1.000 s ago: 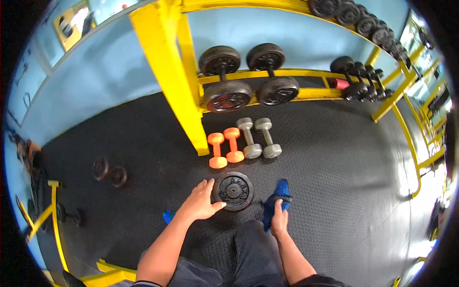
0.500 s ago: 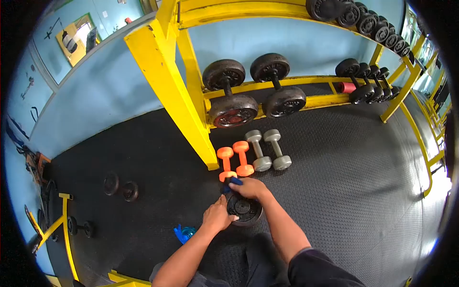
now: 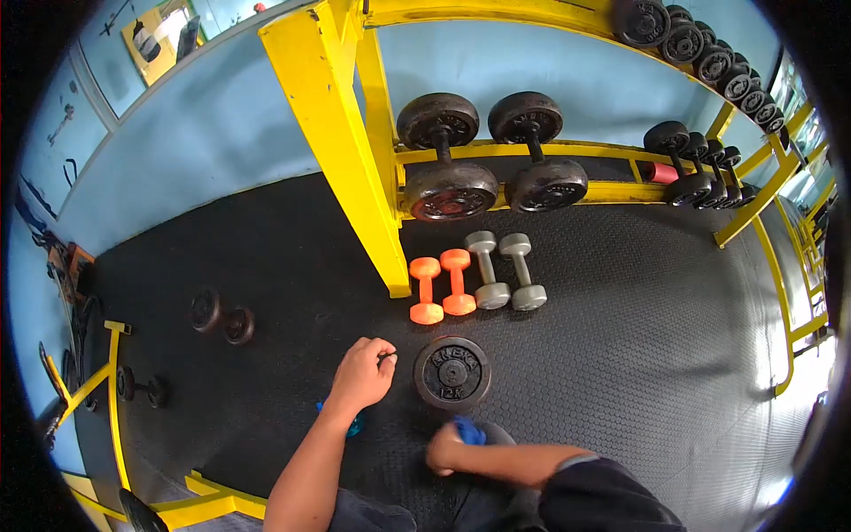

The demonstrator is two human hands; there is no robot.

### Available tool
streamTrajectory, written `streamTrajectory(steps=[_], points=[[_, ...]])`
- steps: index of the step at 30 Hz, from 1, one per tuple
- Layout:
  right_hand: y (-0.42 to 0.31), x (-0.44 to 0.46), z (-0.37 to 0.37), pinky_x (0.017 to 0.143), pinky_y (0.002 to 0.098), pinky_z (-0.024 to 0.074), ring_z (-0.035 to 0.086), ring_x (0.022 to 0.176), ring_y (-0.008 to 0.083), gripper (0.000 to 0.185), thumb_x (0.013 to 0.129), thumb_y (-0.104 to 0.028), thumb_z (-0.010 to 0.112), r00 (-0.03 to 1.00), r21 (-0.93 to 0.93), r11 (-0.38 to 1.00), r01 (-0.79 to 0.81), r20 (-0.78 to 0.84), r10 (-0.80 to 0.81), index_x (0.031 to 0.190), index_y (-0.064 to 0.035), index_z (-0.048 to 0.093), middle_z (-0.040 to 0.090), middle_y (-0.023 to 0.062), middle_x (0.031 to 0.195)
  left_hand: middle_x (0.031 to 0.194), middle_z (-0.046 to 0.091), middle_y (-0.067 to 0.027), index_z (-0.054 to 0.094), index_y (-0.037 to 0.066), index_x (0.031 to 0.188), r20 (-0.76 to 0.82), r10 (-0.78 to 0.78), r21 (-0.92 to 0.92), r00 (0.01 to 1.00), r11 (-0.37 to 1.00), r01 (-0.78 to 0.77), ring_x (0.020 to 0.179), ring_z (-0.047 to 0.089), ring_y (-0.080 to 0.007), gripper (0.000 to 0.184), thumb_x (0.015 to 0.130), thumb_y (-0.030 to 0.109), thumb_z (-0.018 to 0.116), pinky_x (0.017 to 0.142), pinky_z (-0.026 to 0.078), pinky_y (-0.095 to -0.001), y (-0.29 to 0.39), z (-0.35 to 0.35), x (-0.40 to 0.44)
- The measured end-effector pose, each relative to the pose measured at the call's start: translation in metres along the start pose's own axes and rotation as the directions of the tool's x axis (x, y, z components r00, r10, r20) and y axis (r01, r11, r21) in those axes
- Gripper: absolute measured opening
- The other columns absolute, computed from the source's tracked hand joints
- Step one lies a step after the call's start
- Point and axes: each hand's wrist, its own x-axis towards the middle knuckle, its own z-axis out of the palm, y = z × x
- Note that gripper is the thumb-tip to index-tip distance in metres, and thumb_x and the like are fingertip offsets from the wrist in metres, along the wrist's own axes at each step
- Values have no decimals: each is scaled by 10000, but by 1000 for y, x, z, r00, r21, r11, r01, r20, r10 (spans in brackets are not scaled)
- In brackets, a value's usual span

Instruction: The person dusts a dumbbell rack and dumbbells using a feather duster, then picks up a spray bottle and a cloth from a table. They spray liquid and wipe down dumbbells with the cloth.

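a single wide-angle camera, worn on the head, looks forward and steeply down from above and behind the round black weight plate (image 3: 453, 373), which is fairly near. past the plate, the view opens to the yellow dumbbell rack (image 3: 341, 142) and, farther off, the pale blue wall (image 3: 204, 151); on the plate's near side, it takes in the wearer's trousers (image 3: 370, 512). the rack's long beams bow.

The right hand (image 3: 446, 450) is motion-blurred and hides part of the blue cloth (image 3: 470, 432) it grips. The left forearm (image 3: 310, 470) covers much of a blue item (image 3: 355, 426), its kind unclear. Whether the left hand (image 3: 362, 374) pinches anything cannot be told. The top edge cuts off the rack (image 3: 341, 142), the bottom edge the right sleeve (image 3: 612, 501). Upper dumbbells (image 3: 683, 42) overlap, their markings too small to read.
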Motion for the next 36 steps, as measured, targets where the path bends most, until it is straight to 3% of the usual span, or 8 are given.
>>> streamTrajectory(steps=[2,5,8,17,20,25,30,36], points=[[21,-50,42,838,461,467,644,975,298,331,752,-373,688,882,466,871,-152,-334,333,979,-136,725,705,86,952,952,623,-157,627,36,963,48,-14,-52,999,999,17,909,612,-324,192,816,158,644,803,495,-399,9,13,5],[64,-97,97,792,400,498,645,900,261,351,870,-394,580,632,989,30,148,-117,766,972,-78,693,676,103,979,1048,620,-194,625,26,1019,71,40,-56,997,998,-36,1014,584,-355,312,860,293,604,881,466,-424,10,66,29],[93,-89,128,723,369,523,640,780,217,490,879,-474,585,583,372,-559,741,55,810,1015,-5,622,657,92,914,1089,615,-202,626,49,1081,90,-64,10,994,998,64,1083,553,-372,489,895,481,495,927,435,-455,29,118,60],[18,-37,52,994,447,429,551,1147,288,672,934,-607,355,733,-304,-873,382,-476,486,1369,-98,416,552,120,1285,888,642,-98,676,110,870,-258,-56,8,965,998,61,873,601,-322,271,877,356,564,770,475,-427,14,125,-6],[37,-38,65,1062,426,359,441,1275,282,756,933,-628,315,874,-23,-920,392,-303,380,1418,-48,326,472,138,1370,885,646,-82,673,116,848,-333,-67,-67,940,997,48,846,600,-312,228,862,326,585,745,476,-416,1,126,-40],[82,-18,59,1049,360,342,467,1223,239,764,949,-608,309,768,410,-652,638,-407,495,1295,55,466,509,167,1311,830,654,-82,647,67,795,-490,-15,-91,872,995,-35,748,597,-284,173,805,235,612,690,457,-372,-23,136,-88],[76,11,-10,1008,411,362,495,1202,292,844,904,-706,228,953,938,245,246,-281,115,1280,-9,519,508,194,1318,865,631,-109,619,48,828,-491,-25,-113,871,993,-36,779,587,-301,171,787,214,610,712,447,-389,-46,133,-105],[92,78,-32,953,427,407,554,1129,367,755,834,-685,396,925,575,725,380,-246,-290,1101,-30,662,610,212,1181,963,632,-144,640,27,929,-519,22,-111,854,990,-93,858,597,-314,235,782,204,591,771,461,-388,-42,131,-99]])
